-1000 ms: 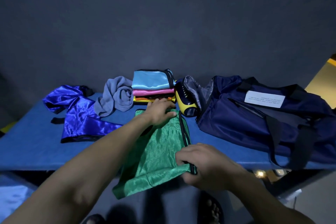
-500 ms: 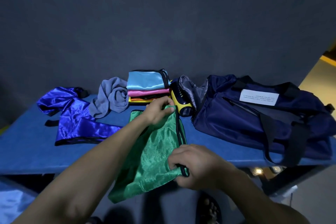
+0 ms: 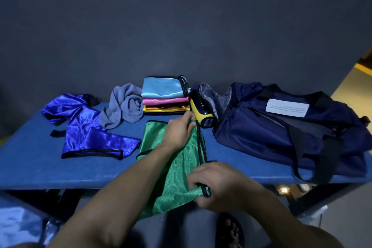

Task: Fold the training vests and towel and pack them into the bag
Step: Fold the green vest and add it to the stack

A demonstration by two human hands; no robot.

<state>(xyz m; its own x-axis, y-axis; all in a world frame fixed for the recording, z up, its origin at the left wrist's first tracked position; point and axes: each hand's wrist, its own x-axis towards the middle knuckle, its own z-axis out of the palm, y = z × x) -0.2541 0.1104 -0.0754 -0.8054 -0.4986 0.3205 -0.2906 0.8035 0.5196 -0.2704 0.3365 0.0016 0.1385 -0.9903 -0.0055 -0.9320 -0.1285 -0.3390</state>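
Now green vest (image 3: 177, 167) between hands, left (image 3: 179, 133) far corner, right (image 3: 217, 185) near corner

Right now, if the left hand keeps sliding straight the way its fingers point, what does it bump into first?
Probably the yellow and black shoe, just past the left hand at the green vest corner; depth is hard to judge.

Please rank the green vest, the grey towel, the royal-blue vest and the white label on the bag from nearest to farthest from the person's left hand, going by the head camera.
From the left hand:
1. Green vest, gripped at its far corner.
2. Grey towel, behind and to the left.
3. Royal-blue vest, farther left.
4. White label, far right on the bag.
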